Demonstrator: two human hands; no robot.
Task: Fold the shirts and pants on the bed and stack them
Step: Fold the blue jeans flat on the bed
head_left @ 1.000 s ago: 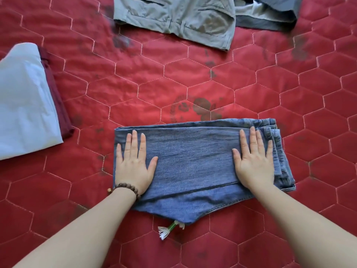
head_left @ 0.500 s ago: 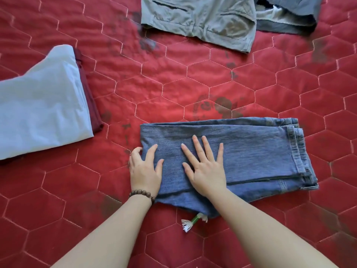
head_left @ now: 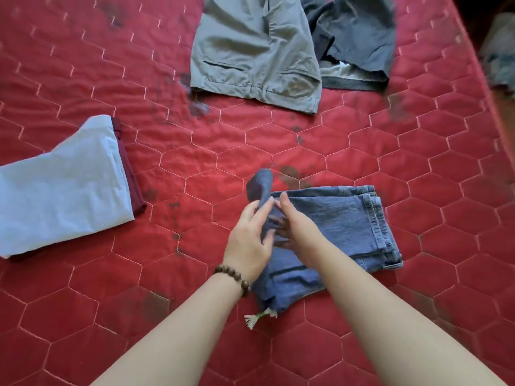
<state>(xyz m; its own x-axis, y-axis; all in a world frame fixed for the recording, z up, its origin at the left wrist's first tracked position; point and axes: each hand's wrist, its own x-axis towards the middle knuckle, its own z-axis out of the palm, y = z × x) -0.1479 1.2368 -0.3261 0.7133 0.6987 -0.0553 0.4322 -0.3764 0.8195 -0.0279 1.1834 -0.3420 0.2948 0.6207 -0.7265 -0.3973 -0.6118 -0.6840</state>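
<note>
Denim is what the person has in hand: the blue jeans [head_left: 334, 227] lie near the middle of the red quilted bed cover [head_left: 83, 65], a little toward four o'clock, already folded down to a short, thick band with the waistband at its three o'clock end.

From the head view, the only one, the left hand [head_left: 248, 240] pinches the nine o'clock end of the jeans between thumb and fingers and has it raised off the cover, a flap of denim standing up above the knuckles. The right hand [head_left: 298, 232] sits just beside it on the denim, fingers fairly straight and pressing down, though the blur keeps me from reading them finely. A bead bracelet [head_left: 232, 277] circles the left wrist.

I judge this to be the last fold of the jeans, the lifted end going over toward three o'clock. The next move calls for laying that end square on the waistband end, with the right hand sliding clear.

At nine o'clock a light blue folded garment [head_left: 61, 188] rests on a maroon one [head_left: 131, 174], surely the stack. At twelve o'clock grey trousers [head_left: 256, 51] and a dark garment [head_left: 359, 34] wait unfolded.
</note>
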